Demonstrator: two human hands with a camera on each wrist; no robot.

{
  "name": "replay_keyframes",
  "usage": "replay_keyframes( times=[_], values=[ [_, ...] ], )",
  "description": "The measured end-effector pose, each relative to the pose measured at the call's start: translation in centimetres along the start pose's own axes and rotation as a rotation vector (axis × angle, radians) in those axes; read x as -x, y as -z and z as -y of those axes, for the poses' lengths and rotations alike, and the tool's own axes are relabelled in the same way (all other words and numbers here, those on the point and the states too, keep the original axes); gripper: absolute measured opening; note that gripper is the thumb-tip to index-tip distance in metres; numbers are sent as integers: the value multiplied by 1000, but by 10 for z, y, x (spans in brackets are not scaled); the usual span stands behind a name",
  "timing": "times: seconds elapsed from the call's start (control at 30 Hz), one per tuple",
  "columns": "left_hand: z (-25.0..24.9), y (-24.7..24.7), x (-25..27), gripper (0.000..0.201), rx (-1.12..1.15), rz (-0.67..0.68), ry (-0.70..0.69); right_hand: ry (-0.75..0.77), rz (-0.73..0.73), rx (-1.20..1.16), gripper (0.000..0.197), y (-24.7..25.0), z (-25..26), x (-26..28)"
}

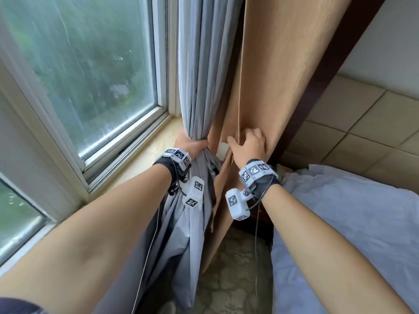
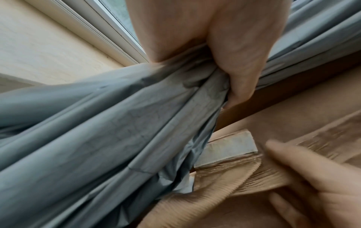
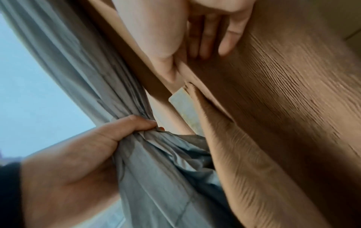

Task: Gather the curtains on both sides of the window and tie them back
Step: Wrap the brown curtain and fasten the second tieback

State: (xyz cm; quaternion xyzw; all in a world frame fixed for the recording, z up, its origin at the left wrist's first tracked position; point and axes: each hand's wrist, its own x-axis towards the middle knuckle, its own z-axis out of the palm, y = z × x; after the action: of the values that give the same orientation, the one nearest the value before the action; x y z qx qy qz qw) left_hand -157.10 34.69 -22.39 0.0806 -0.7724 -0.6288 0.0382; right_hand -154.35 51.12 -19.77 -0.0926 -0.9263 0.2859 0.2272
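- While the window (image 1: 90, 71) is filling the left of the head view, its sill (image 1: 145, 152) is running along below the glass toward the corner, bare up to where the cloth is hanging.
- Just right of the sill, the left hand (image 1: 191, 143) is clamping tight around the grey curtain (image 1: 199, 64), fingers and thumb curling fully round the gathered bundle; in the left wrist view the thumb (image 2: 240, 61) is pressing into the bunched folds (image 2: 117, 123).
- Below that grip the grey cloth is spreading loose again and falling past the forearm toward the floor.
- Between the two hands a pale rectangular patch (image 1: 223, 150) is showing on a tan strip; what it is, I cannot tell.
- Right of it, the right hand (image 1: 250, 142) is lying against the tan curtain (image 1: 283, 75), fingers loosely bent and slightly apart, touching the cloth at a vertical seam rather than closing on it; in the right wrist view the fingertips (image 3: 227, 47) are resting on the ribbed fabric (image 3: 283, 92).
- Behind the tan curtain's right edge a dark wooden frame (image 1: 335, 75) is slanting down, hemming in that side.
- Farthest right, a bed (image 1: 362, 211) with pale bedding is sitting close beside the right forearm, leaving only a narrow strip of floor (image 1: 235, 268) between it and the curtains.
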Motion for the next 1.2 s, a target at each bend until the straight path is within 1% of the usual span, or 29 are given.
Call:
replay_keyframes(
  times=[0.03,0.07,0.13,0.17,0.3,0.4,0.47,0.5,0.53,0.57,0.67,0.73,0.8,0.9,0.97,1.0,1.1,1.2],
  values=[
    [-1,-1,4,42,-4,-4,3,-18,42,-29,23,2,-1,-1],
    [-2,-2,8,43,-9,-12,6,-67,83,-85,19,4,-3,0],
    [-2,-4,14,45,-23,-35,19,-192,132,-213,20,12,-6,3],
    [-2,-5,16,45,-28,-46,23,-230,139,-261,22,16,-8,3],
    [-2,-9,21,46,-47,-79,64,-244,203,-359,21,26,-17,10],
    [-3,-11,22,47,-51,-121,87,-343,229,-412,10,39,-26,15],
    [-5,-12,22,47,-48,-142,75,-406,263,-402,14,47,-34,17],
    [-6,-13,23,45,-52,-153,64,-417,277,-402,10,49,-36,18],
    [-7,-14,24,44,-60,-166,49,-416,278,-405,5,52,-38,19],
    [-7,-17,25,43,-74,-180,32,-410,277,-411,6,52,-40,20],
    [-9,-24,28,44,-105,-212,-20,-384,284,-370,29,59,-37,24],
    [-9,-27,28,44,-169,-222,-41,-347,300,-271,33,62,-37,24],
    [-9,-29,27,43,-238,-233,-48,-301,324,-151,32,68,-34,24],
    [-10,-32,27,44,-313,-285,-24,-207,345,24,26,75,-27,26],
    [-10,-28,27,43,-343,-323,1,-138,324,110,25,81,-27,27],
    [-9,-25,26,41,-354,-340,15,-141,314,136,27,84,-27,27],
    [-8,-19,26,44,-366,-343,26,-167,312,115,30,84,-37,24],
    [-6,-25,28,49,-318,-305,-19,-137,384,-3,26,79,-40,28]
  ],
)
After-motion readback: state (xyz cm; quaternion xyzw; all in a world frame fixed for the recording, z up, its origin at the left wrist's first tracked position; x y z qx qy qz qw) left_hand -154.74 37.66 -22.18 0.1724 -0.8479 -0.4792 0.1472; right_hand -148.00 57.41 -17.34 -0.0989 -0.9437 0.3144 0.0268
